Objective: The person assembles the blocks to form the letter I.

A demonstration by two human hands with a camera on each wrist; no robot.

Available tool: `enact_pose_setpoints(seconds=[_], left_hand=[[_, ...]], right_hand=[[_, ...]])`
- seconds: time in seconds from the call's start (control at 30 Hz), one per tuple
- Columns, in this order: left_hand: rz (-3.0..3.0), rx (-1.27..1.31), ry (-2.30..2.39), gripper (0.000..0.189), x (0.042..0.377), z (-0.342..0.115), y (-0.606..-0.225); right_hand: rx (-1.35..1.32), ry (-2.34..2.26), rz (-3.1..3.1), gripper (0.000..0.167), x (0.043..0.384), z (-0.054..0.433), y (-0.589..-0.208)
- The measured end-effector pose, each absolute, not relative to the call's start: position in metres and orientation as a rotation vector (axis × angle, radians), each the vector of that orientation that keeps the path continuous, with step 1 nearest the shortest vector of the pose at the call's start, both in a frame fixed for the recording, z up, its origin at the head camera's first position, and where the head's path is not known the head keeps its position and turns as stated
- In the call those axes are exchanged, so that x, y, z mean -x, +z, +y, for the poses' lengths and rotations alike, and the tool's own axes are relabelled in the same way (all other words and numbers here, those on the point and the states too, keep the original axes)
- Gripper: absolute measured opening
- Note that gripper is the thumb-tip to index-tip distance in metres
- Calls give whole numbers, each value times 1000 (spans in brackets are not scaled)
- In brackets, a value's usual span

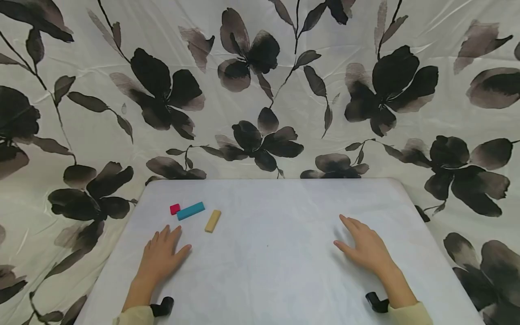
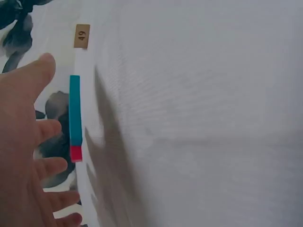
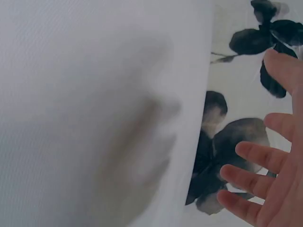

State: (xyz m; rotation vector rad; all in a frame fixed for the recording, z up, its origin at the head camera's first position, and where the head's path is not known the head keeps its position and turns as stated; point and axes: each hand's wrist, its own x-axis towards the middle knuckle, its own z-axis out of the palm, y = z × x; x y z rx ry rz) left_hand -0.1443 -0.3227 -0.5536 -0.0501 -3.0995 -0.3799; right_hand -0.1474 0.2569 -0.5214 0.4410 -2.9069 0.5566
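A small red cube (image 1: 174,209) touches the left end of a blue rectangular block (image 1: 190,211) on the white table, and in the left wrist view the blue block (image 2: 75,111) and red cube (image 2: 75,153) line up end to end. To their right lies a yellowish wooden block (image 1: 213,221); the left wrist view shows the number 49 on the wooden block (image 2: 82,36). My left hand (image 1: 161,253), fingers spread, is just in front of the red cube and holds nothing. Over the table's right side, my right hand (image 1: 367,248) has its fingers extended, with no object near it.
The white table (image 1: 268,280) ends in a straight far edge with rounded corners. Behind it and at its sides hangs or lies a pale cloth (image 1: 325,27) with dark flowers. A black strap piece (image 1: 162,307) sits at the left wrist, another black piece (image 1: 377,302) at the right.
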Motion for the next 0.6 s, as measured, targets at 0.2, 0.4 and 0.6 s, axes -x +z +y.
enact_pose_setpoints(seconds=[0.2, 0.4, 0.6], left_hand=[[-3054, 68, -433, 62, 156, -329, -553], [-3034, 59, -500, 53, 171, -332, -551], [-2984, 81, -580, 46, 180, -334, -550]], right_hand=[[-465, 578, -2917, 68, 146, 245, -519], [-485, 605, -2906, 59, 141, 236, -518], [-533, 642, -2861, 45, 135, 226, -522]])
